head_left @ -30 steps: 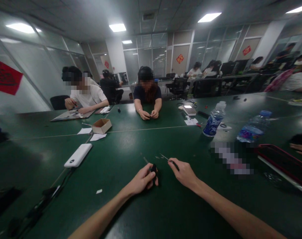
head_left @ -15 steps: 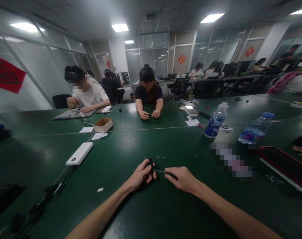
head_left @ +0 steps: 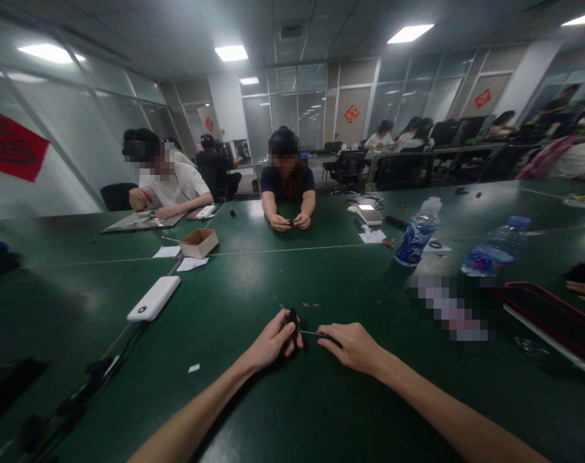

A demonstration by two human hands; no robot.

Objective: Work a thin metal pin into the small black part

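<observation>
My left hand (head_left: 273,337) is closed around a small black part (head_left: 293,319), held upright between thumb and fingers just above the green table. What kind of part it is cannot be made out. In my right hand (head_left: 352,347) is a screwdriver (head_left: 311,332) with a dark handle, mostly hidden by the fingers. Its thin metal shaft points left, and the tip meets the black part or ends very close to it.
Left of my hands lie a white power bank (head_left: 154,299) with cables and a small cardboard box (head_left: 199,243). Two bottles, a blue-labelled one (head_left: 417,235) and a clear one (head_left: 495,251), stand at right near a red-edged tablet-like device (head_left: 553,321). Two people sit across the green table (head_left: 244,283).
My hands stay in nearly the same place. The black part has turned slightly in my left hand, and the right fingers have shifted a little on the screwdriver handle.
</observation>
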